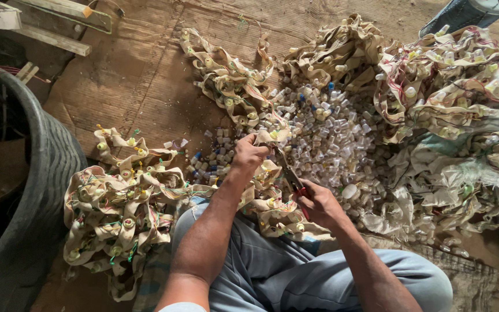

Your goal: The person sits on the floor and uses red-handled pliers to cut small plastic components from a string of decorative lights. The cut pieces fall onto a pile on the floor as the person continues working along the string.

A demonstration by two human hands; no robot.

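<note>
1. A sheet of brown cardboard (140, 75) covers the floor across the upper middle of the frame; its bare upper left part is the widest open room near the hands.
2. A black tyre (41, 173) curves down the left edge, closing that side.
3. Heaps of beige cloth strips (116, 214) with small caps and coloured wires fixed to them lie at lower left, top centre and all over the right side.
4. A pile of small clear plastic caps (336, 138) fills the centre, hemmed in by the strips, with a few blue ones at its left edge.
5. The person's grey trousers (272, 271) fill the bottom centre.
6. The left hand (248, 155), at centre, is closed, pinching the end of one cloth strip (272, 173) that trails down over the knee.
7. The right hand (319, 202), just lower right of it, is wrapped around the red handles of pliers (291, 176), whose tip points up at the pinched strip end.
</note>
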